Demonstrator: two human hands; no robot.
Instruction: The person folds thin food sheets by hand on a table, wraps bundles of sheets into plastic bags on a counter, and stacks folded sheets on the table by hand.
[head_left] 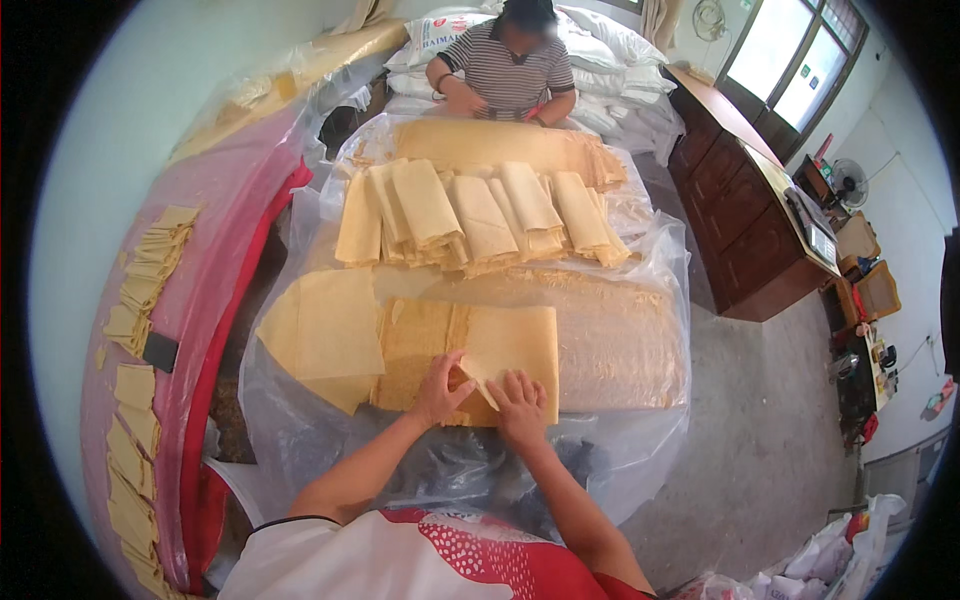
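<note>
A pale yellow sheet point(512, 335), thin and flexible like tofu skin, lies in front of me on a stack of similar sheets. My left hand point(441, 392) is at its middle, fingers and thumb curled around a raised fold. Close beside it, my right hand point(522, 405) presses on the sheet with fingers stretched out and slightly spread. A narrow flap of the sheet stands up between the two hands. To the left lies a loose flat sheet point(325, 325) with a rounded outer edge. Folded bundles point(480, 215) of the same material lie in a row beyond my hands.
Clear plastic point(640, 440) covers the table and hangs over its edges. Across it sits another person point(510, 65), before a long sheet stack point(500, 140) and white sacks point(620, 85). At left, a pink-covered surface point(215, 290) holds folded pieces and a dark phone-like object point(160, 351).
</note>
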